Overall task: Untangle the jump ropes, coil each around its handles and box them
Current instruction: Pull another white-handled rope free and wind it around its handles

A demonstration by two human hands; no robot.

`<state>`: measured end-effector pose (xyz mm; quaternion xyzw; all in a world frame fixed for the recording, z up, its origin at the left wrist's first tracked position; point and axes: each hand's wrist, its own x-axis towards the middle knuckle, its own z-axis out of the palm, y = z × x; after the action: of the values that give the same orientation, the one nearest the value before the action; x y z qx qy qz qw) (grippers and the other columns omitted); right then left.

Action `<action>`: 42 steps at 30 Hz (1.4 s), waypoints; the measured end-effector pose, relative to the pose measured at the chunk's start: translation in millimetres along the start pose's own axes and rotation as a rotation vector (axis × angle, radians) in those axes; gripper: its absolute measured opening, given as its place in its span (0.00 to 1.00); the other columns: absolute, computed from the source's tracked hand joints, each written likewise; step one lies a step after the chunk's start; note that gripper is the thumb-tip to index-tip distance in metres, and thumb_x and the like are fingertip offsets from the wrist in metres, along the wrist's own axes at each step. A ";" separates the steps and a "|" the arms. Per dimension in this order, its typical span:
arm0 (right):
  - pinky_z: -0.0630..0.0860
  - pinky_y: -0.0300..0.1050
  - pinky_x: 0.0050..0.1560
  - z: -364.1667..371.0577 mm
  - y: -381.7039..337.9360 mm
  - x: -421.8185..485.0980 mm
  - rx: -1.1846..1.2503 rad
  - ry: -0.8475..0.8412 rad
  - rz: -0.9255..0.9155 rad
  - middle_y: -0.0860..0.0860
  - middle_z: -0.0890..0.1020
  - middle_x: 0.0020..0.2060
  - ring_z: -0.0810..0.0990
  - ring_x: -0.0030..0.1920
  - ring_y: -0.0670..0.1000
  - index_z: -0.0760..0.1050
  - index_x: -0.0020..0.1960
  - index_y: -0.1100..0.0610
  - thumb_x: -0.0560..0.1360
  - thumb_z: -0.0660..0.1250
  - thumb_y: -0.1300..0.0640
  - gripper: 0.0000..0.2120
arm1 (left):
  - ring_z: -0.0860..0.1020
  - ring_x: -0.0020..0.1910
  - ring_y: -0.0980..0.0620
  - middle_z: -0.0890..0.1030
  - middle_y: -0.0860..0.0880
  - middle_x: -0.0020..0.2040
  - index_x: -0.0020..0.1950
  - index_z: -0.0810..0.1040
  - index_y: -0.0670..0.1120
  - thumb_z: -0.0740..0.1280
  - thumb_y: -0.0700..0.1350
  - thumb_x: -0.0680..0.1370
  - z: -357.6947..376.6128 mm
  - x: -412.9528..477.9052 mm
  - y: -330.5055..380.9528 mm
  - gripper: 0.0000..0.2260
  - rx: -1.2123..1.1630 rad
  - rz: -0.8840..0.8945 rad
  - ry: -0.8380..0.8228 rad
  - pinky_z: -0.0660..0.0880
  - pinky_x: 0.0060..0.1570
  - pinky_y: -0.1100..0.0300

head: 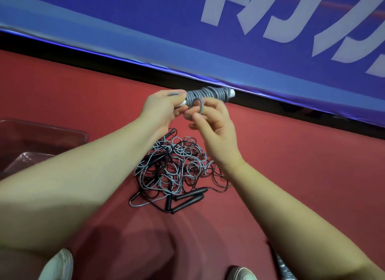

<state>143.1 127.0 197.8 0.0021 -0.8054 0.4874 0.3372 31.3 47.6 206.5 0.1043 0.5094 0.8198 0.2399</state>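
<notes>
A grey jump rope [210, 95] is wound in a thick coil around its white handles and held up in the air. My left hand [161, 110] grips the coil's left end, thumb on top. My right hand [210, 117] pinches a last grey loop of the rope just under the coil. Below my hands, on the red floor, lies a tangled heap of grey and black ropes [177, 167]. Several black handles [187, 198] stick out at the heap's near side.
A clear plastic box [41, 138] stands on the red floor [291, 165] at the left, partly behind my left forearm. A blue banner [208, 40] with white letters runs along the far edge. White shoes [58, 265] show at the bottom.
</notes>
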 end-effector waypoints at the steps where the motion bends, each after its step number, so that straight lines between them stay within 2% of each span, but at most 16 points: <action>1: 0.74 0.48 0.60 -3.8 -0.9 4.7 -0.078 0.023 -0.060 0.42 0.70 0.57 0.73 0.61 0.50 0.80 0.48 0.47 0.75 0.64 0.60 0.09 | 0.80 0.30 0.56 0.79 0.45 0.40 0.46 0.77 0.40 0.64 0.33 0.77 1.4 -2.5 0.1 0.04 0.049 0.033 -0.042 0.76 0.33 0.69; 3: 0.71 0.44 0.63 -10.2 -4.0 15.3 -0.199 0.048 -0.120 0.40 0.71 0.58 0.71 0.62 0.42 0.80 0.50 0.48 0.74 0.65 0.59 0.09 | 0.79 0.30 0.58 0.79 0.47 0.37 0.44 0.78 0.43 0.64 0.30 0.75 4.9 -6.6 -0.6 0.09 0.232 0.120 -0.118 0.75 0.33 0.68; 4: 0.73 0.46 0.62 -13.2 -6.2 19.3 -0.200 0.054 -0.096 0.40 0.75 0.56 0.74 0.59 0.41 0.80 0.50 0.48 0.74 0.65 0.59 0.09 | 0.78 0.31 0.57 0.79 0.48 0.36 0.45 0.78 0.44 0.64 0.30 0.74 6.9 -8.4 -1.4 0.10 0.340 0.168 -0.154 0.76 0.34 0.66; 6: 0.78 0.56 0.52 -18.4 -10.3 25.3 -0.143 0.095 0.031 0.42 0.82 0.45 0.81 0.50 0.47 0.82 0.45 0.49 0.74 0.66 0.58 0.07 | 0.77 0.35 0.54 0.79 0.49 0.36 0.45 0.78 0.48 0.65 0.30 0.73 11.5 -12.2 -2.1 0.12 0.504 0.257 -0.208 0.76 0.39 0.59; 8: 0.78 0.60 0.44 -22.6 -12.2 28.9 -0.143 0.143 0.180 0.49 0.83 0.36 0.81 0.41 0.56 0.82 0.39 0.52 0.74 0.67 0.54 0.07 | 0.77 0.38 0.52 0.79 0.50 0.40 0.45 0.77 0.52 0.66 0.32 0.73 14.0 -14.5 -1.4 0.13 0.570 0.312 -0.227 0.76 0.42 0.57; 11: 0.74 0.50 0.32 -27.3 -12.0 32.2 -0.303 0.171 0.227 0.52 0.79 0.29 0.76 0.29 0.51 0.81 0.38 0.56 0.74 0.65 0.48 0.14 | 0.77 0.42 0.51 0.79 0.46 0.44 0.46 0.73 0.51 0.67 0.34 0.74 12.8 -14.2 -0.4 0.11 0.554 0.327 -0.235 0.74 0.45 0.58; 13: 0.75 0.48 0.38 -27.3 -11.7 32.7 -0.288 0.177 0.240 0.51 0.82 0.32 0.78 0.34 0.50 0.81 0.38 0.55 0.75 0.64 0.49 0.13 | 0.76 0.42 0.53 0.79 0.47 0.43 0.46 0.72 0.49 0.68 0.36 0.75 11.4 -14.4 -2.4 0.09 0.531 0.314 -0.231 0.73 0.45 0.60; 16: 0.77 0.52 0.45 -26.2 -9.2 33.6 -0.193 0.188 0.343 0.50 0.82 0.32 0.78 0.36 0.50 0.80 0.36 0.55 0.75 0.67 0.50 0.12 | 0.76 0.38 0.57 0.78 0.51 0.40 0.44 0.75 0.49 0.67 0.37 0.77 12.7 -16.4 -6.6 0.07 0.371 0.210 -0.202 0.77 0.42 0.60; 19: 0.77 0.42 0.39 -25.8 -4.2 34.0 0.014 0.224 0.436 0.49 0.80 0.29 0.77 0.33 0.46 0.78 0.33 0.54 0.74 0.70 0.53 0.12 | 0.79 0.38 0.58 0.78 0.51 0.41 0.45 0.77 0.47 0.66 0.35 0.76 13.6 -16.5 -9.2 0.07 0.243 0.131 -0.199 0.80 0.39 0.61; 22: 0.71 0.33 0.31 -25.8 -0.2 32.0 0.107 0.275 0.462 0.44 0.77 0.24 0.74 0.26 0.41 0.77 0.33 0.55 0.74 0.70 0.54 0.12 | 0.80 0.40 0.58 0.80 0.52 0.42 0.47 0.78 0.49 0.67 0.33 0.75 16.6 -16.4 -11.4 0.11 0.227 0.140 -0.222 0.78 0.39 0.65; 25: 0.70 0.37 0.34 -25.7 3.1 33.2 0.145 0.326 0.467 0.43 0.75 0.21 0.71 0.25 0.41 0.77 0.34 0.56 0.75 0.68 0.53 0.12 | 0.79 0.52 0.51 0.80 0.46 0.54 0.50 0.77 0.54 0.69 0.32 0.73 19.9 -15.7 -15.7 0.17 0.286 0.182 -0.225 0.77 0.53 0.57; 28: 0.73 0.44 0.38 -23.9 3.3 35.3 0.207 0.362 0.477 0.46 0.78 0.25 0.74 0.27 0.44 0.79 0.33 0.55 0.75 0.68 0.54 0.13 | 0.77 0.59 0.46 0.72 0.45 0.63 0.53 0.77 0.57 0.71 0.33 0.72 22.2 -16.7 -14.0 0.19 0.336 0.254 -0.200 0.73 0.63 0.49; 32: 0.74 0.39 0.33 -21.0 0.0 34.1 0.327 0.415 0.491 0.49 0.79 0.26 0.76 0.29 0.46 0.80 0.33 0.56 0.76 0.67 0.55 0.13 | 0.77 0.60 0.48 0.73 0.50 0.61 0.50 0.78 0.62 0.75 0.44 0.65 24.2 -21.9 -12.0 0.18 0.356 0.265 -0.234 0.72 0.64 0.49; 37: 0.72 0.36 0.28 -19.3 -9.0 34.8 0.435 0.444 0.553 0.52 0.76 0.27 0.73 0.26 0.45 0.78 0.38 0.59 0.77 0.65 0.56 0.11 | 0.79 0.58 0.51 0.80 0.49 0.59 0.52 0.78 0.65 0.74 0.44 0.64 21.4 -26.7 -11.7 0.22 0.436 0.277 -0.386 0.73 0.62 0.49; 39: 0.76 0.36 0.30 -18.7 -12.8 35.2 0.494 0.428 0.576 0.53 0.79 0.30 0.76 0.28 0.45 0.77 0.40 0.60 0.78 0.64 0.57 0.11 | 0.78 0.59 0.49 0.80 0.49 0.59 0.58 0.77 0.62 0.74 0.40 0.67 18.6 -24.3 -12.9 0.24 0.425 0.256 -0.343 0.73 0.62 0.48; 42: 0.78 0.36 0.33 -18.7 -17.9 36.8 0.523 0.374 0.596 0.49 0.83 0.32 0.81 0.32 0.46 0.75 0.40 0.58 0.79 0.62 0.57 0.11 | 0.76 0.62 0.45 0.79 0.46 0.60 0.65 0.74 0.49 0.68 0.32 0.74 14.5 -21.3 -17.2 0.22 0.320 0.167 -0.299 0.72 0.62 0.49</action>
<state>130.7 144.3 237.4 -0.2336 -0.5454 0.7429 0.3100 60.7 54.6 199.5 0.3030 0.5815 0.7210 0.2242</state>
